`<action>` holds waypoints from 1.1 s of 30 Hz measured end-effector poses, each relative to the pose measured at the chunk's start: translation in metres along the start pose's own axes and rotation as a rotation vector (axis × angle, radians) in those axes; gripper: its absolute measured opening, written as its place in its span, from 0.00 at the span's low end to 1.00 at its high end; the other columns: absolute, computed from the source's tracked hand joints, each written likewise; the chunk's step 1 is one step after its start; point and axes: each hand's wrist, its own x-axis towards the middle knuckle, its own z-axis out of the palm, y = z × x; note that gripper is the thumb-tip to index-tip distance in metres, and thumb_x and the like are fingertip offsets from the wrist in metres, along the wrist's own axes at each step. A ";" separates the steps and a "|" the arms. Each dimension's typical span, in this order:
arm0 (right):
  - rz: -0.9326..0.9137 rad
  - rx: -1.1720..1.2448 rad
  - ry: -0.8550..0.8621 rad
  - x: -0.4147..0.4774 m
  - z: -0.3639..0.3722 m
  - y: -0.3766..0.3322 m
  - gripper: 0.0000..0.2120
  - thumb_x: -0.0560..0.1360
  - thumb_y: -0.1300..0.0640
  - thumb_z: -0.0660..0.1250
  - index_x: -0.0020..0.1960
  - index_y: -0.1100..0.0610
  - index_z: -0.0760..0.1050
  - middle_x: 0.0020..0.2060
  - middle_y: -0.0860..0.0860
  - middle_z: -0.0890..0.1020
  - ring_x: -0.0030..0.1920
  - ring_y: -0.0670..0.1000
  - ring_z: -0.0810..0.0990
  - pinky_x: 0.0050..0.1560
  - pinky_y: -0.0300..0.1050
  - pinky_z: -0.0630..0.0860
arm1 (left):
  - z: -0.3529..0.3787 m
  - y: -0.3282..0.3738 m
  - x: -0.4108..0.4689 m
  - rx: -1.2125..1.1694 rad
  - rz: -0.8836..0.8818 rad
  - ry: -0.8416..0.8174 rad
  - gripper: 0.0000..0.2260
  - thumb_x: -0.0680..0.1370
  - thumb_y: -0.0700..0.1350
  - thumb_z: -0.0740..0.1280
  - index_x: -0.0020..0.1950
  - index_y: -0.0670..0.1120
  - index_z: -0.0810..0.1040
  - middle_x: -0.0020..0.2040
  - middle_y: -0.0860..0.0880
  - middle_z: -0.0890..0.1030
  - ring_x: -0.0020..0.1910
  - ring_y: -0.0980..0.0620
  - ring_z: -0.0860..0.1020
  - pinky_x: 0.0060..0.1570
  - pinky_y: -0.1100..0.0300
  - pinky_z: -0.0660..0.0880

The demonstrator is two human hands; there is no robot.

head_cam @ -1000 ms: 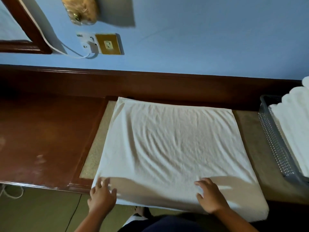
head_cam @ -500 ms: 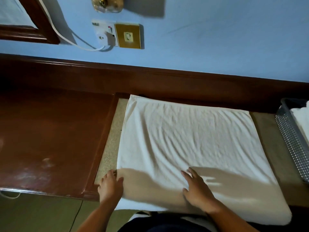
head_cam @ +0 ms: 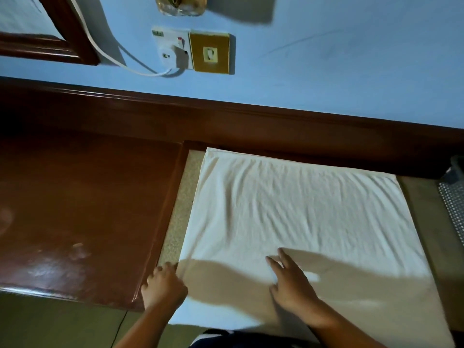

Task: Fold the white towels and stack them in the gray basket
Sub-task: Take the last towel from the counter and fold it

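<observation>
One white towel [head_cam: 301,217] lies spread on the tabletop [head_cam: 75,209], its near edge overhanging. Right hand [head_cam: 292,285] lies flat on it, fingers straight and apart. Left hand [head_cam: 163,285] is curled at the towel's near-left corner; can't tell if it grips. One gray basket [head_cam: 453,204] sits at far right, apart from the towel. Wall behind: one socket [head_cam: 173,50], one brass switch [head_cam: 209,52].

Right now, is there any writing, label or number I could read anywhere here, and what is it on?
No text here can be read.
Green label on the white wall socket: too small and blurred to read.
Gold switch plate: no writing visible.
White towel: no writing visible.
</observation>
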 end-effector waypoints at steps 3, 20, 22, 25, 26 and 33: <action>-0.028 -0.048 -0.030 0.012 0.000 -0.002 0.35 0.77 0.51 0.61 0.81 0.44 0.51 0.80 0.53 0.39 0.81 0.53 0.45 0.77 0.46 0.56 | 0.003 0.014 0.006 0.074 0.136 0.160 0.26 0.69 0.42 0.64 0.68 0.51 0.68 0.64 0.47 0.71 0.62 0.42 0.74 0.62 0.46 0.72; -0.164 -0.157 -0.071 0.201 -0.077 0.004 0.48 0.69 0.22 0.56 0.79 0.37 0.34 0.76 0.49 0.26 0.76 0.56 0.26 0.74 0.68 0.38 | -0.032 0.147 0.189 0.285 0.846 0.042 0.40 0.75 0.75 0.48 0.81 0.60 0.36 0.81 0.53 0.33 0.80 0.48 0.33 0.79 0.45 0.43; -0.146 -0.149 -0.053 0.228 -0.082 0.003 0.48 0.69 0.21 0.54 0.78 0.37 0.32 0.75 0.49 0.25 0.76 0.57 0.25 0.73 0.68 0.35 | -0.050 0.162 0.224 0.240 0.706 0.087 0.42 0.74 0.76 0.46 0.81 0.59 0.36 0.81 0.52 0.33 0.80 0.48 0.35 0.78 0.46 0.40; -0.115 -0.117 0.016 0.263 -0.098 -0.003 0.48 0.69 0.21 0.54 0.78 0.37 0.34 0.76 0.48 0.27 0.76 0.56 0.26 0.73 0.66 0.32 | -0.070 0.187 0.260 0.197 0.604 0.140 0.42 0.74 0.75 0.45 0.82 0.58 0.38 0.82 0.50 0.35 0.81 0.43 0.40 0.77 0.44 0.42; -0.119 -0.107 0.058 0.275 -0.104 -0.005 0.47 0.70 0.21 0.53 0.79 0.38 0.36 0.77 0.48 0.28 0.77 0.57 0.27 0.73 0.66 0.33 | -0.075 0.193 0.267 0.191 0.590 0.140 0.41 0.74 0.75 0.45 0.82 0.58 0.38 0.82 0.50 0.35 0.81 0.43 0.40 0.77 0.43 0.42; -0.162 -0.117 0.114 0.303 -0.128 -0.014 0.47 0.71 0.21 0.51 0.80 0.41 0.38 0.79 0.51 0.31 0.78 0.58 0.30 0.73 0.66 0.34 | -0.083 0.212 0.265 0.194 0.491 0.186 0.40 0.79 0.70 0.48 0.81 0.52 0.34 0.78 0.47 0.27 0.79 0.44 0.31 0.76 0.43 0.34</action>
